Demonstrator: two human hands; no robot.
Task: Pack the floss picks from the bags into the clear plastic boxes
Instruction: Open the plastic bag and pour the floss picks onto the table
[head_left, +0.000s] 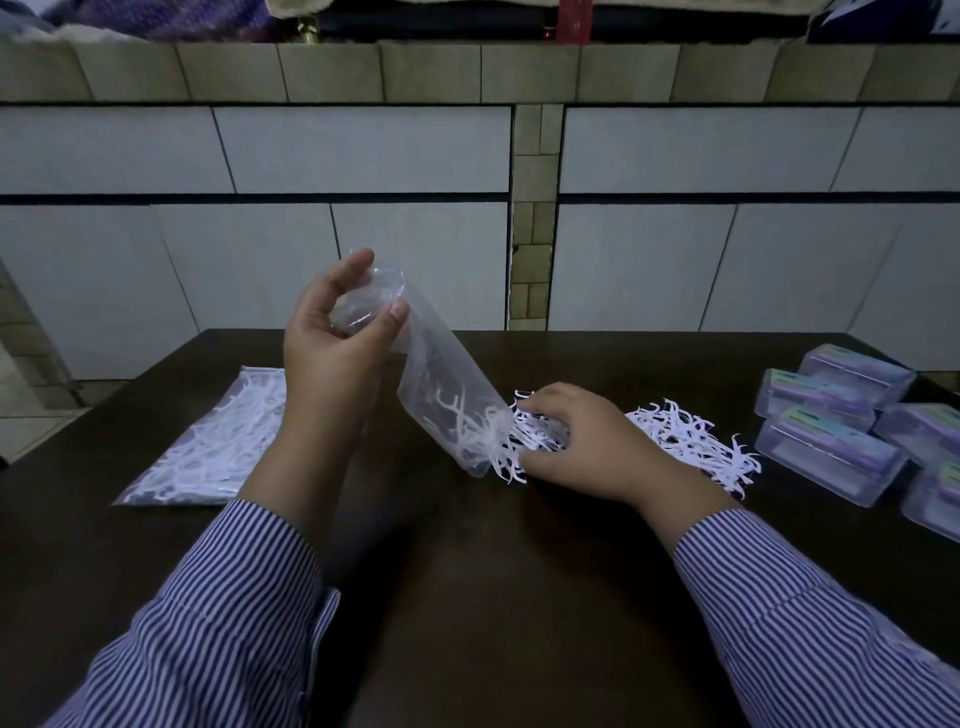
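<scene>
My left hand (337, 332) pinches the closed end of a clear plastic bag (441, 395) and holds it raised and tilted, mouth down on the dark table (467, 571). A few white floss picks remain inside near the mouth. A loose pile of white floss picks (680, 431) lies on the table to the right of the bag. My right hand (576, 441) rests on the pile at the bag's mouth, fingers curled over some picks. A second, full bag of floss picks (208, 452) lies flat at the left.
Several clear plastic boxes (831, 447) with coloured labels stand closed at the table's right edge. A tiled wall (363, 156) rises just behind the table. Striped sleeves cover both forearms.
</scene>
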